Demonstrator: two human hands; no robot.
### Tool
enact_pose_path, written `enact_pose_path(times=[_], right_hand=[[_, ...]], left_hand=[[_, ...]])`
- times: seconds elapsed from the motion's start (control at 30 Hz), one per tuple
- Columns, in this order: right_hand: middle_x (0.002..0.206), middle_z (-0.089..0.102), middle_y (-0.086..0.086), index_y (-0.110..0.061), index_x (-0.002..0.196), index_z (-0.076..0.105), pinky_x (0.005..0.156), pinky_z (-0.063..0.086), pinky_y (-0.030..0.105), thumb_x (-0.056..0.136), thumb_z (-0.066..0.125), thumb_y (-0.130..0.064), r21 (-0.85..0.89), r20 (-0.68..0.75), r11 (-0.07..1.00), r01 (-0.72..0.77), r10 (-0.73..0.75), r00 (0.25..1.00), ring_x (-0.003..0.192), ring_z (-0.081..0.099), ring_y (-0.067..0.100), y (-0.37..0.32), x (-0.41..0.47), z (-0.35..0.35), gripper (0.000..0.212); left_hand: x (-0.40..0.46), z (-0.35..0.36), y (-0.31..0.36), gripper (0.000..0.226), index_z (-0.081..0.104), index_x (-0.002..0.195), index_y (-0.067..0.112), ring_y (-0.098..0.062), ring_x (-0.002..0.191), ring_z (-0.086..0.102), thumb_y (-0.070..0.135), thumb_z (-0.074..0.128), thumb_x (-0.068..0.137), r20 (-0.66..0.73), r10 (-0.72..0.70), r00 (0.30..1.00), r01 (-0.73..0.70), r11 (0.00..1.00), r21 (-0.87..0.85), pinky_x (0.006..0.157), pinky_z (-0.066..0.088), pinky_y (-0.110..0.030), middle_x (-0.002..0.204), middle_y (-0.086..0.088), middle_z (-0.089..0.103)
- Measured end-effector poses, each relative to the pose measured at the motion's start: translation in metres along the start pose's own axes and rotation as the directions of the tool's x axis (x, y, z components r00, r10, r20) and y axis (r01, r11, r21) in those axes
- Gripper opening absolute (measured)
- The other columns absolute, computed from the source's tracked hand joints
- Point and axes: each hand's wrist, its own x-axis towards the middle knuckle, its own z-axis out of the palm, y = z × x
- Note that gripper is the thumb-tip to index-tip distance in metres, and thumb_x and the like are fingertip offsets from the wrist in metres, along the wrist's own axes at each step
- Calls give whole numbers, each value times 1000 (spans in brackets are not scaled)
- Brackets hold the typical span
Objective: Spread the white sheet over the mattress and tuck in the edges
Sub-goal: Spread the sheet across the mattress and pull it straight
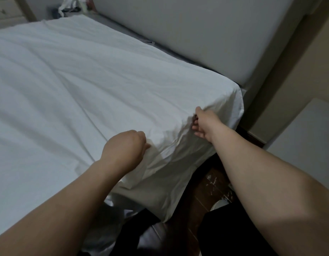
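The white sheet (76,85) covers the top of the mattress and hangs over its near side, wrinkled and bunched near the corner by the headboard. My left hand (124,147) grips a fold of the sheet at the mattress's near edge, fingers curled into the cloth. My right hand (202,124) grips the sheet closer to the corner, thumb on top and fingers curled under the fabric. The mattress itself is hidden under the sheet. A loose flap of sheet (160,191) hangs down below my left hand.
A padded grey headboard (187,30) runs along the far right side of the bed. A white bedside cabinet (308,135) stands at the right. Dark wooden floor (202,191) shows below the bed. A drawer unit (8,10) and cluttered items (73,4) sit at the far end.
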Motion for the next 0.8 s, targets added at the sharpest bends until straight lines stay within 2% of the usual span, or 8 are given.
enact_pose_path(times=[0.17,0.4,0.63,0.8], right_hand=[[74,52,0,-20,82,49,60,47,27,108,38,-29,84,-27,996,34,-32,999,57,50,11,0,2,5,30],[65,56,1,-18,79,52,42,38,16,101,41,-14,-57,-47,995,86,-88,995,36,50,4,-5,4,-7,25],[65,56,3,-14,77,54,42,35,18,98,44,-13,-118,-65,989,95,-103,993,49,54,12,0,2,-24,23],[76,59,10,-8,90,56,50,40,26,97,42,-19,-151,-162,980,127,-151,975,59,59,21,4,-6,-38,19]], left_hand=[[-1,1,-3,35,56,89,14,-26,74,57,45,48,104,-7,-3,1000,3,999,-34,64,49,-39,84,-2,58],[-3,-2,-3,31,56,86,20,-17,70,54,46,50,103,-5,-15,1000,14,995,-101,59,44,-35,81,6,56],[-7,-7,4,31,58,89,20,-17,72,56,47,50,102,22,50,998,-47,991,-126,64,50,-37,82,5,58],[-11,-4,16,33,58,90,18,-22,76,58,47,50,102,35,105,994,-98,982,-163,68,51,-41,85,3,60]])
